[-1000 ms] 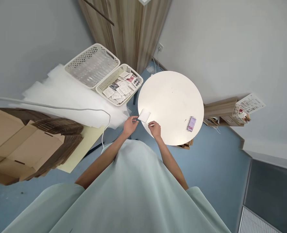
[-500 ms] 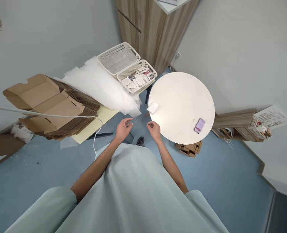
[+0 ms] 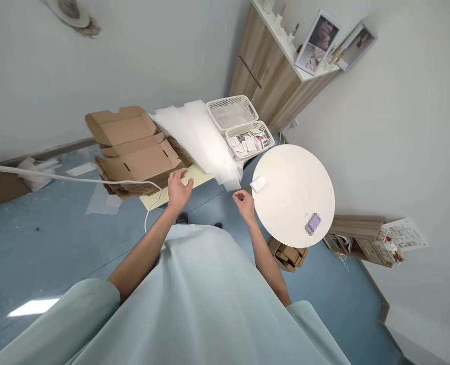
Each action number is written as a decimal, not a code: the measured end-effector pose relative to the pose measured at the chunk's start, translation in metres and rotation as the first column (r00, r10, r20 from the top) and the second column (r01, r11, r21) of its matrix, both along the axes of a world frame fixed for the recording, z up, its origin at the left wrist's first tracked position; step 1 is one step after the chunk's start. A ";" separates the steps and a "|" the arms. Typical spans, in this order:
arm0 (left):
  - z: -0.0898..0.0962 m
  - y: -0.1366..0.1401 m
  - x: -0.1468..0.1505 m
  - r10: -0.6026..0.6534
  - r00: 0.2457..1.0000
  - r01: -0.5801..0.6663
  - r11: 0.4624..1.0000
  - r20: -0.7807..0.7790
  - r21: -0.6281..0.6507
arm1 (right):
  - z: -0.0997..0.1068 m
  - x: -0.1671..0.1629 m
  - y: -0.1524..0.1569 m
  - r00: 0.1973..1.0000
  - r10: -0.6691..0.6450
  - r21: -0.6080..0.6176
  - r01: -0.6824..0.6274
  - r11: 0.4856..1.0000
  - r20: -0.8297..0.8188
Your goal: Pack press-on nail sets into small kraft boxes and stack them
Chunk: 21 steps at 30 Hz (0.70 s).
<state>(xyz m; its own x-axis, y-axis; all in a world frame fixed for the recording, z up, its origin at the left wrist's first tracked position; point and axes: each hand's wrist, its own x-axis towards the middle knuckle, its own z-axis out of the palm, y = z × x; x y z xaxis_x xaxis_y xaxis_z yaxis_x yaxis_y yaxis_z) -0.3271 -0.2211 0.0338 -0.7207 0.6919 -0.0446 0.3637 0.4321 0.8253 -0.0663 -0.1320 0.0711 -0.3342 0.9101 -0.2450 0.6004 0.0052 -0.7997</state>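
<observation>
My left hand (image 3: 179, 190) is open, thumb and fingers apart, beside the near corner of a stack of flat brown cardboard mailer boxes (image 3: 149, 162). It is over the pale yellow tabletop (image 3: 199, 176) beneath the stack; whether the fingertips touch the cardboard cannot be made out. Curled fingers of my right hand (image 3: 245, 204) are held near the left edge of a round white table (image 3: 293, 195). Anything between them is too small or hidden. A small white folded piece (image 3: 258, 184) lies on that edge, just above the hand. White foam sheets (image 3: 202, 139) lie right of the boxes.
Two white baskets stand behind the foam: one of clear packets (image 3: 232, 112), one of small cards (image 3: 250, 142). A purple, blurred item (image 3: 313, 223) lies on the round table. Below it sits a carton of cardboard pieces (image 3: 288, 255). A white cable (image 3: 134, 181) crosses the boxes.
My left hand has moved left and forward to the cardboard stack. My right hand stays curled in front of me. The camera view has turned left and lifted.
</observation>
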 end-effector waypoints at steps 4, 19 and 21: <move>-0.001 -0.012 -0.063 0.027 0.997 -0.033 0.995 -0.068 -0.091 | 0.010 -0.061 -0.003 0.995 0.080 -0.004 -0.080 0.997 0.054; -0.013 -0.016 -0.131 -0.392 0.914 0.352 0.892 -0.101 -0.282 | 0.024 -0.209 -0.018 0.859 0.421 0.044 -0.452 0.891 0.293; -0.013 -0.013 -0.134 -0.374 0.922 0.331 0.896 -0.101 -0.297 | 0.022 -0.219 -0.021 0.779 0.495 0.034 -0.548 0.836 0.384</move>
